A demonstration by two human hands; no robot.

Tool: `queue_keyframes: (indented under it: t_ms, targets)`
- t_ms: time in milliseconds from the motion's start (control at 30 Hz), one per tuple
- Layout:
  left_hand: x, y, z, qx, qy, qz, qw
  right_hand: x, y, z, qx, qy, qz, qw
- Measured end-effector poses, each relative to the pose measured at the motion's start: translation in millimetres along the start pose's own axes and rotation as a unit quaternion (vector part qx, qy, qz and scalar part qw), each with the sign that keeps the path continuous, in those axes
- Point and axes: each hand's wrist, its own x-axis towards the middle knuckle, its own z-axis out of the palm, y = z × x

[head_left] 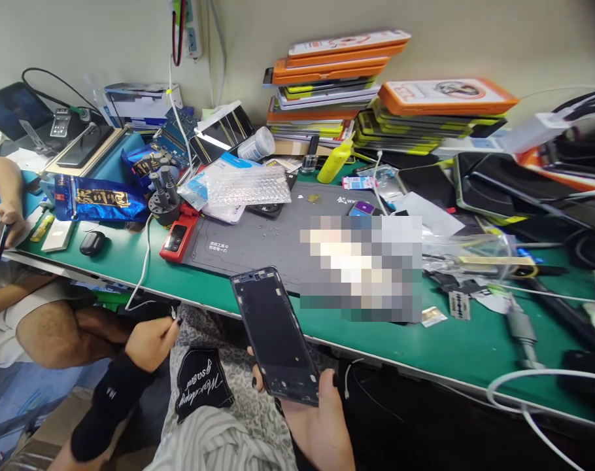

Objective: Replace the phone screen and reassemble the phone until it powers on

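Note:
My right hand (322, 418) holds a black phone (278, 340), fingers on its left side and thumb on its lower right corner. The phone is tilted in front of the table edge, its dark flat face and bare, marked frame towards me. Over my lap, my left hand (153, 343) is closed in a pinch. A small white tip, seemingly the plug of the thin white cable (141, 281), shows at its fingertips. That cable hangs over the table edge beside a red device (180, 232) with a dark panel.
A grey work mat (248, 242) lies on the green table (214, 284), partly pixelated. Bubble wrap (248, 186), a yellow bottle (335, 160) and stacked orange boxes (444, 97) are behind. Cables and a razor blade (459, 305) lie right. Another person's hand (10, 219) holds a phone at left.

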Motion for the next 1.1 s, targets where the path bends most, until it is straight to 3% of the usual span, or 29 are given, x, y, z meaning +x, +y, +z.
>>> queue_keyframes:
  t_ms: [67, 167, 233, 333, 433, 500, 567, 700, 867, 1000, 1100]
  targets:
    - [-17.0, -22.8, -19.1, 0.034, -0.010, -0.022, 0.999, 6.0, -12.7, -1.0, 0.032, -0.026, 0.037, 0.998]
    - [-31.2, -28.0, -30.4, -0.011, -0.013, -0.067, 0.998, 20.5, -32.7, -4.7, 0.024, -0.155, 0.145, 0.977]
    - [-25.6, -15.3, -23.8, -0.137, -0.039, -0.065, 0.988, 33.8, -45.9, -5.6, 0.001, -0.257, 0.226, 0.940]
    - [3.1, 13.0, -0.1, -0.315, -0.115, -0.021, 0.942, 57.9, -63.6, 1.6, -0.028, -0.291, 0.307, 0.906]
    - [37.4, 35.0, 22.9, -0.239, -0.105, 0.073, 0.963, 86.2, -77.3, 15.9, -0.081, -0.259, 0.341, 0.900]
    - [57.2, 42.4, 30.9, -0.095, -0.072, 0.137, 0.983, 106.1, -84.5, 22.8, -0.125, -0.222, 0.323, 0.912]
    - [75.6, 46.4, 31.9, 0.054, -0.045, 0.188, 0.980, 123.7, -90.1, 24.2, -0.154, -0.184, 0.292, 0.926]
    - [109.9, 50.3, 24.5, 0.249, -0.022, 0.293, 0.923, 140.0, -95.4, 17.8, -0.172, -0.143, 0.231, 0.947]
    - [143.1, 44.4, 22.1, 0.369, -0.031, 0.400, 0.838, 132.3, -104.6, 12.6, -0.233, -0.121, 0.136, 0.955]
    - [164.2, 40.4, 28.5, 0.409, -0.004, 0.490, 0.770, 125.0, -115.2, 9.9, -0.351, -0.035, 0.024, 0.935]
    - [170.4, 41.4, 34.9, 0.412, 0.025, 0.509, 0.756, 112.0, -116.9, 12.2, -0.466, 0.068, -0.078, 0.879]
